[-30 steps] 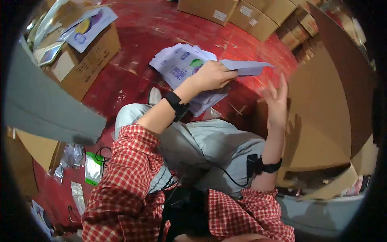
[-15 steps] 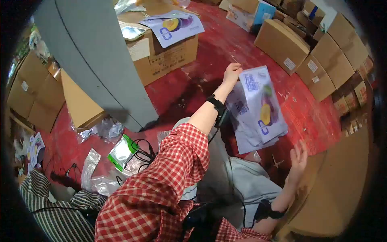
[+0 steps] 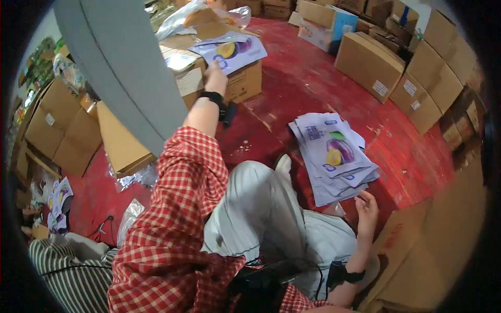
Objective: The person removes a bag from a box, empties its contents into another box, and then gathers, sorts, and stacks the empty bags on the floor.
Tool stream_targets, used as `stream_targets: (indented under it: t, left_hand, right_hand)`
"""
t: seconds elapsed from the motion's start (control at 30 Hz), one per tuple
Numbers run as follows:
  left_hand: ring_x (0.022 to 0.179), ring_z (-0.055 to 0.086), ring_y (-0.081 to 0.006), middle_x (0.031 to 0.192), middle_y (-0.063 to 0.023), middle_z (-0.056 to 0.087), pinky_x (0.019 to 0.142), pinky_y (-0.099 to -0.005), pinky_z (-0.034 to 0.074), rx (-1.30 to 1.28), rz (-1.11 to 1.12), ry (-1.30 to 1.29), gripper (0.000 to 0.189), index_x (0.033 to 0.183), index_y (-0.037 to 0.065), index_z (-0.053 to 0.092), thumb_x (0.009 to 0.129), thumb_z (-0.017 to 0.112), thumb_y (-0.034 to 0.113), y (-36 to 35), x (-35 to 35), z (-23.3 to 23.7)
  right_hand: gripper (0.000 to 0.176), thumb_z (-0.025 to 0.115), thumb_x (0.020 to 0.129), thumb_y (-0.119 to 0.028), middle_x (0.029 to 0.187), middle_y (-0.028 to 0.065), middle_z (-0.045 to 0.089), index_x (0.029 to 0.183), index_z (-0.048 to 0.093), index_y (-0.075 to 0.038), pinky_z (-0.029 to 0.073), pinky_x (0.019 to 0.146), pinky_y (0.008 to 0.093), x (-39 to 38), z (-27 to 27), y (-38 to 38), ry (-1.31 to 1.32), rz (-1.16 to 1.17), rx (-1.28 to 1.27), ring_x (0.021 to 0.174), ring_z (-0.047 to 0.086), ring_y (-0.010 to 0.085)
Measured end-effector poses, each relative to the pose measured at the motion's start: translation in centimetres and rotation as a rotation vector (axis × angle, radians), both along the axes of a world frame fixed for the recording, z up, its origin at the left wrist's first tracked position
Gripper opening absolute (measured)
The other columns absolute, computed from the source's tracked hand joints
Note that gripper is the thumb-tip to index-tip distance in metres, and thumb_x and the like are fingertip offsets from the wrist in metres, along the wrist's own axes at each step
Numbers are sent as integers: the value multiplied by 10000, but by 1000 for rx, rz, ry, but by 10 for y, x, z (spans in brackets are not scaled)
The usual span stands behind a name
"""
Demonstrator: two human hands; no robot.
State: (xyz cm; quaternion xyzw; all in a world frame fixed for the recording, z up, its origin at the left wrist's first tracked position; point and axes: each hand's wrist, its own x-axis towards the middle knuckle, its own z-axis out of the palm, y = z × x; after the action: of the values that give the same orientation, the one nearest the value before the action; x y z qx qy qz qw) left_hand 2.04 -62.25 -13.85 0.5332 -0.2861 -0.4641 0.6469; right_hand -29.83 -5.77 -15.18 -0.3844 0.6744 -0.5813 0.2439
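The person sits on the red floor (image 3: 292,78), left arm stretched far out. The left hand (image 3: 215,70) reaches a printed pouch (image 3: 232,49) lying on top of an open cardboard box (image 3: 245,81) - fingertips at the pouch's near edge, though I cannot tell whether they grip it. The right hand (image 3: 367,206) rests low by the knee, fingers loose and open, holding nothing, just beside a stack of pouches (image 3: 334,156) fanned on the floor. 1 grey pillar (image 3: 115,68) stands beside the box - more cartons (image 3: 370,62) line the far side.
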Motion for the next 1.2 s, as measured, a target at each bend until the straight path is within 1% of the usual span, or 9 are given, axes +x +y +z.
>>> stream_targets:
  t: [0.07,0.1,0.27,0.4,0.63,0.67,0.73,0.9,1.2]
  left_hand:
    - [927,547,-292,1040,-152,556,765,-448,407,182,-237,234,472,1114,72,473,747,593,343,18,10,29]
    - [845,579,-265,967,-131,582,568,-360,452,170,-257,246,395,1061,78,489,770,578,330,28,6,33]
    - [719,599,-261,932,-155,581,428,-267,443,107,-602,384,316,1057,49,465,848,500,283,14,0,30]
    - [742,610,-335,909,-215,571,411,-257,470,68,-473,466,228,1091,-10,399,891,381,97,2,-16,39]
    - [738,612,-341,960,-238,554,484,-347,560,-110,-426,554,227,1030,-71,436,902,336,87,27,-51,66]
    - [759,609,-337,962,-203,562,550,-360,572,74,-498,675,226,1044,-16,448,911,323,116,31,-55,73]
    - [765,607,-328,956,-171,566,585,-370,572,-84,-553,657,213,1058,30,447,911,323,122,50,-69,74]
    - [798,593,-288,991,-104,551,641,-384,555,-285,-656,732,194,1088,118,417,908,348,142,144,-102,71]
    - [946,538,-276,1106,-130,468,786,-354,508,-225,-899,619,357,1190,83,337,856,328,-43,327,-168,41]
  right_hand:
    - [294,567,821,-89,1055,91,547,1091,499,5,404,846,267,5,4,-1,9,-41,6,963,525,159]
    - [288,562,822,-85,1058,93,549,1088,499,5,408,841,267,2,-4,-1,4,-33,-16,962,526,159]
    - [266,537,822,-55,1056,110,558,1079,500,2,426,824,273,-2,-20,-2,-30,-20,25,955,536,166]
    - [275,534,816,-47,1051,136,566,1082,492,8,427,825,282,1,-18,-4,41,10,106,943,546,175]
    - [278,529,818,-53,1026,142,585,1086,492,14,434,807,287,8,-14,-5,142,31,186,925,568,189]
    - [277,531,817,-52,1024,141,587,1083,496,16,435,805,287,8,-12,-3,146,38,199,926,569,190]
    - [273,534,814,-52,1020,139,590,1075,504,19,439,801,288,8,-12,-2,151,51,216,928,571,192]
    - [273,551,795,-51,976,152,606,1060,523,9,447,790,299,9,-10,2,218,-4,224,920,587,219]
    - [236,567,773,-98,881,153,620,988,556,-1,466,681,314,0,-25,5,301,-63,51,783,618,253]
